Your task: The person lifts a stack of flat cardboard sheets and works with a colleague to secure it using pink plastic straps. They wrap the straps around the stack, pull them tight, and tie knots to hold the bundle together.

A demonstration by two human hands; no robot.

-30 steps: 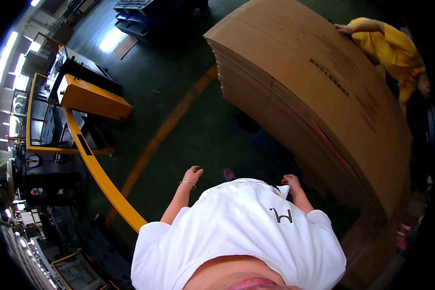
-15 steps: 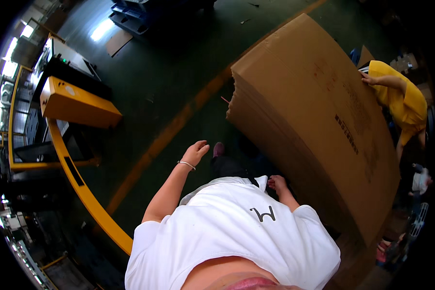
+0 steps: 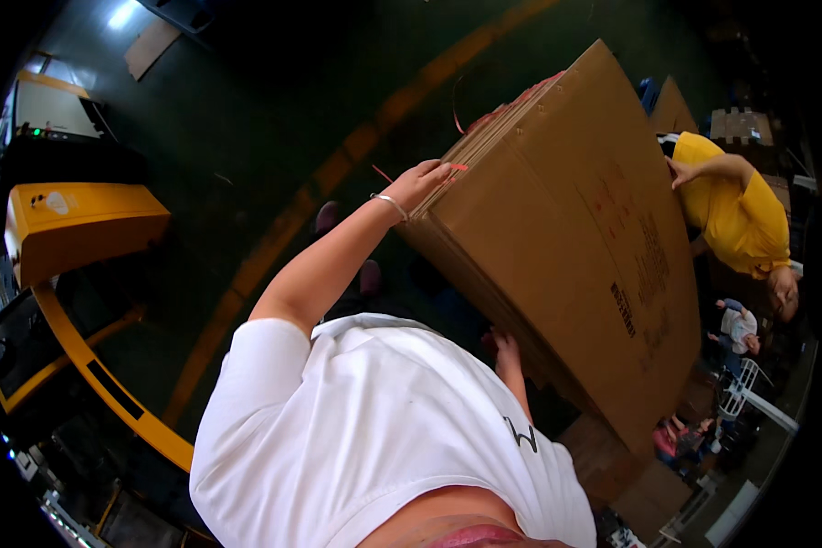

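A thick stack of flat brown cardboard [image 3: 557, 237] stands tilted in front of me and to my right. My left hand [image 3: 420, 184] grips its near left corner, with the fingers over the edge beside a bit of red strap [image 3: 457, 168]. Lower down, my right hand [image 3: 506, 353] is at the near side of the stack, and its fingers are partly lost in shadow. At the far side, a person in a yellow shirt [image 3: 744, 205] has a hand [image 3: 683, 172] on the stack's edge.
To my left stand a yellow machine housing [image 3: 91, 219] and a curved yellow rail [image 3: 110, 388]. A yellow line [image 3: 361, 142] crosses the dark green floor. A loose cardboard piece [image 3: 152, 47] lies at the far left. More people [image 3: 738, 329] and a white metal frame [image 3: 744, 388] are at the right.
My left hand has reached forward and right onto the stack's corner. My right hand has moved from beside my waist to the stack's near side. The view has turned toward the right.
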